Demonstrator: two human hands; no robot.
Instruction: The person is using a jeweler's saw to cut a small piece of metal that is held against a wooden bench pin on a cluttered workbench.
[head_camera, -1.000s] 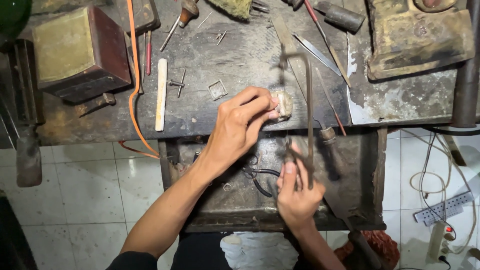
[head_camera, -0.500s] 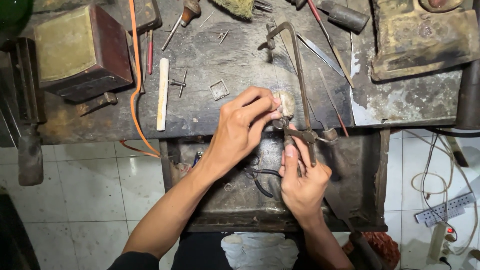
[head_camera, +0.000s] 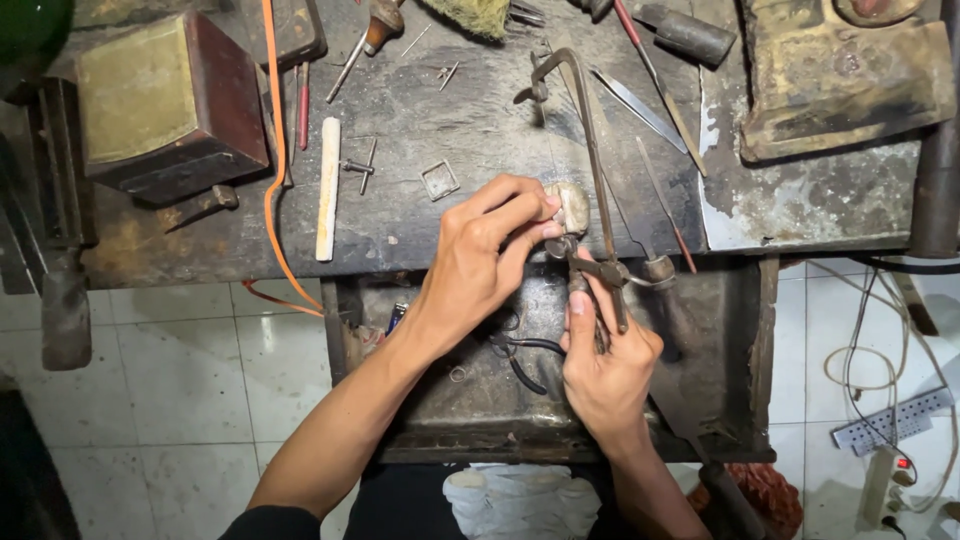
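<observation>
Saw frame (head_camera: 590, 170) now lower, nearer right hand (head_camera: 605, 365).

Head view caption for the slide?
Left hand pins small pale piece at workbench edge; right hand grips metal-framed saw.

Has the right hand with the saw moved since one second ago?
Yes. The right hand with the saw frame moved up toward the bench edge, closer to the left hand.
</observation>
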